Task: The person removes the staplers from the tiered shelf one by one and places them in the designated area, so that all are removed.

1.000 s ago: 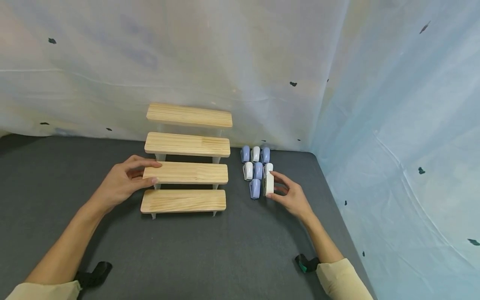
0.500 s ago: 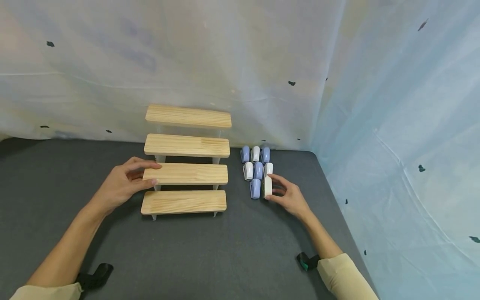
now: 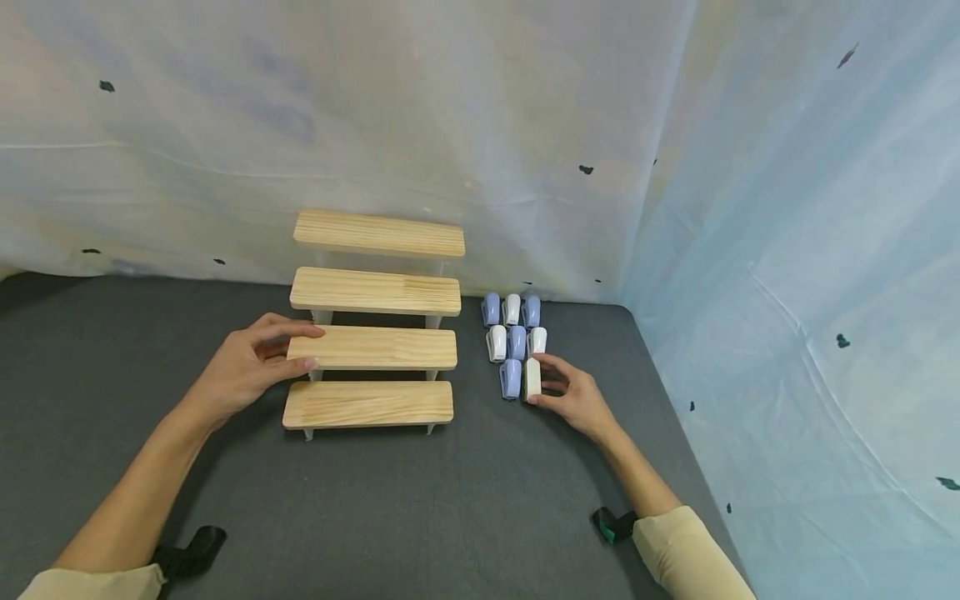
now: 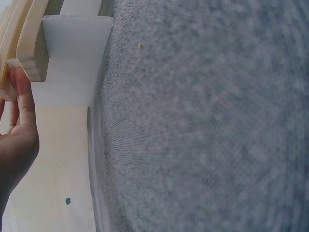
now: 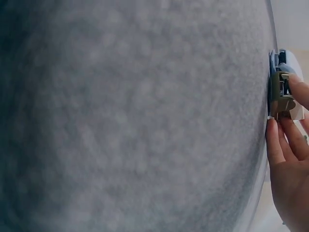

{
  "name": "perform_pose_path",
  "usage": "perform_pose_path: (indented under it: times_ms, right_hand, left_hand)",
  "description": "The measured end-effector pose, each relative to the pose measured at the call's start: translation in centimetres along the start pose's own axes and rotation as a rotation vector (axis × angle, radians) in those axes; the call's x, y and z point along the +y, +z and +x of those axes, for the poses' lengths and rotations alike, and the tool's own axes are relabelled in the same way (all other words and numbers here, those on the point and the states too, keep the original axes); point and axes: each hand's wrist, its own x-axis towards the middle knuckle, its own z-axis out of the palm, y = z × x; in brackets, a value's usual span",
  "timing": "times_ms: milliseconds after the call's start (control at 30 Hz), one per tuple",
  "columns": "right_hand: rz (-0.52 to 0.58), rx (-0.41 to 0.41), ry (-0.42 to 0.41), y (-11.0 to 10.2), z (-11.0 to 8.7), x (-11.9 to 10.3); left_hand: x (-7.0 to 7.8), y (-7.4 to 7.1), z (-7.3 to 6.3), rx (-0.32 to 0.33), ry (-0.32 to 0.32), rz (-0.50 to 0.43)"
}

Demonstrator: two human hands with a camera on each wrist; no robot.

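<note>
My right hand (image 3: pixel 581 398) pinches a small white stapler-like tool (image 3: pixel 532 381) between thumb and fingers, at the near right corner of a cluster. In the right wrist view metal parts show inside the held tool (image 5: pixel 284 99); it sits close to the grey surface. Whether it still touches down fully is hard to tell. Beside it lie a blue one (image 3: pixel 510 379) and a white one (image 3: pixel 536 340). My left hand (image 3: pixel 243 367) grips the left end of the second-lowest board of a stepped wooden display stand (image 3: pixel 371 347), thumb at its front edge and index finger toward the back.
More blue and white tools of the same kind (image 3: pixel 496 342) stand in rows behind. A pale curtain (image 3: pixel 480 100) hangs at the back, and a bluish one (image 3: pixel 810 317) on the right. Dark grey cloth (image 3: pixel 375 517) covers the table.
My right hand has drawn the white tool slightly toward me and left, into line beside the nearest blue one, baring the white one behind. The left hand stays on the stand.
</note>
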Motion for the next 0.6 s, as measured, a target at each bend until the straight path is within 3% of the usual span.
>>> perform_pose_path:
  times_ms: [233, 467, 600]
  right_hand:
    - [-0.033, -0.010, 0.010, -0.1, -0.3, -1.9]
    - [-0.073, 0.028, -0.035, 0.1, 0.1, 1.4]
    - [-0.094, 0.040, -0.037, 0.0, 0.1, 1.7]
  left_hand:
    - [0.0, 0.0, 0.0, 0.002, 0.009, -0.001]
    - [0.1, 0.1, -0.1, 0.002, 0.008, 0.012]
    - [0.1, 0.1, -0.1, 0.000, 0.005, 0.024]
